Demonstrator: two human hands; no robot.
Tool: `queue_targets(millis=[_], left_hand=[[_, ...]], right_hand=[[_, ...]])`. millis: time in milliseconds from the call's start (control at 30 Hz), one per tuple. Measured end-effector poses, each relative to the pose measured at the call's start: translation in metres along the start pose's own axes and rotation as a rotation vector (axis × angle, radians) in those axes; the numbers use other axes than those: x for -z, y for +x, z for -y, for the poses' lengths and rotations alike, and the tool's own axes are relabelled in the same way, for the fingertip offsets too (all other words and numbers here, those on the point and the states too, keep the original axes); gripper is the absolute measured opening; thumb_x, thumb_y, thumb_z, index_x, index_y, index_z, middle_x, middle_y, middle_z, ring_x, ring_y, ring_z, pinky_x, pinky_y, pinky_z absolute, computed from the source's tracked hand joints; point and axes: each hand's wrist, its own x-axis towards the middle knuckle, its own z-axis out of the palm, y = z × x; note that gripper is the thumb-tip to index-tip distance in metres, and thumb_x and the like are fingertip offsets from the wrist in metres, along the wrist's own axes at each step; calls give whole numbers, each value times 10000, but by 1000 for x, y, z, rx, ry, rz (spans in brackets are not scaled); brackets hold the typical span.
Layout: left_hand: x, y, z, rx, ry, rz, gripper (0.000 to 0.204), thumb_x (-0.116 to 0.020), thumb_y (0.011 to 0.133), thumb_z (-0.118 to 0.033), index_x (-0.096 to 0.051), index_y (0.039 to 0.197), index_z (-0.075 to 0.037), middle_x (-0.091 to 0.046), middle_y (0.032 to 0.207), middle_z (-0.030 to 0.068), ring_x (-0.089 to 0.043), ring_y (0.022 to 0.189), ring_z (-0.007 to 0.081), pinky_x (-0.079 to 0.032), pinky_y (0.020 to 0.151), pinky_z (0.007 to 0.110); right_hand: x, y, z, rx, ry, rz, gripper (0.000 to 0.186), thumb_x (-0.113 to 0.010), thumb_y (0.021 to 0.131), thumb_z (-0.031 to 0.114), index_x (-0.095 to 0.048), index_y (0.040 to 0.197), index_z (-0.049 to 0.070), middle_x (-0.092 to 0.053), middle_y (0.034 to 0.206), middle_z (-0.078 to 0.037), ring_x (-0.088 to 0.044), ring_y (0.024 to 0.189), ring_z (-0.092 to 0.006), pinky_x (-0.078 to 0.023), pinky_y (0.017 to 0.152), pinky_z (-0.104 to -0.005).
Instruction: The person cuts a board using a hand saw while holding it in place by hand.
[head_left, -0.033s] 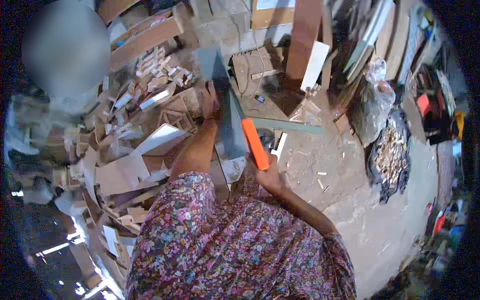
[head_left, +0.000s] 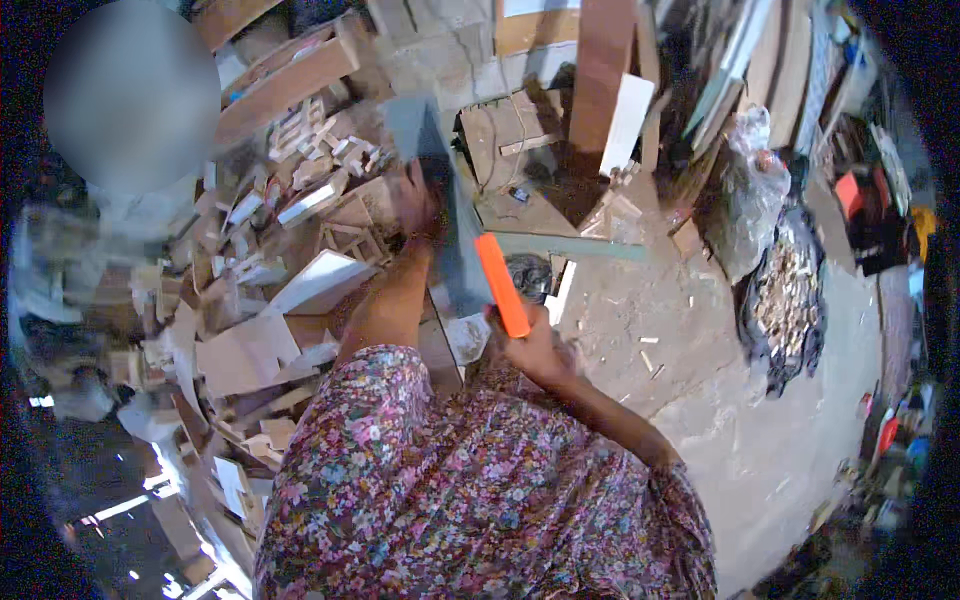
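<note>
My right hand (head_left: 530, 345) is closed on the orange handle (head_left: 500, 283) of a tool, whose dark, narrow upper part runs up along a grey-blue board (head_left: 462, 270). My left hand (head_left: 420, 205) is at the board's left side near its upper part, fingers curled against it; they are blurred. The board slants away from me between my two hands, above my floral-clothed lap (head_left: 480, 500). Beside the tool's handle lie a dark round object (head_left: 526, 272) and a white-faced offcut (head_left: 561, 290).
Wood scraps (head_left: 320, 150) and cardboard-coloured panels (head_left: 243, 355) pile up on my left. Boards (head_left: 600, 80) lean at the back and upright sheets (head_left: 775, 70) at the right. A clear plastic bag (head_left: 750, 190) and a dark sack of small wood bits (head_left: 785, 300) are on the right floor (head_left: 740, 470).
My right hand and the orange handle have shifted slightly left and up. The whole view has moved a little; my left hand stays at the board.
</note>
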Motion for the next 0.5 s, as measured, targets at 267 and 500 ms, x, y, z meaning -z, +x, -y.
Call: queue_targets(millis=[267, 500], left_hand=[[28, 17, -5, 365, -568, 130, 370, -421, 895, -278, -475, 1129, 3, -472, 1093, 239, -457, 1010, 380, -365, 850, 414], [20, 4, -1, 308, -482, 121, 358, -454, 887, -264, -483, 1100, 23, -498, 1063, 251, -475, 997, 359, -379, 827, 408]], right_hand=[[-20, 0, 3, 117, 107, 13, 157, -627, 780, 108, -544, 865, 5, -523, 648, -42, -465, 579, -94, -401, 527, -265], [-14, -8, -6, 60, 220, -22, 179, -643, 789, 137, -543, 808, -10, -519, 653, 1, -448, 609, -70, -396, 550, -246]])
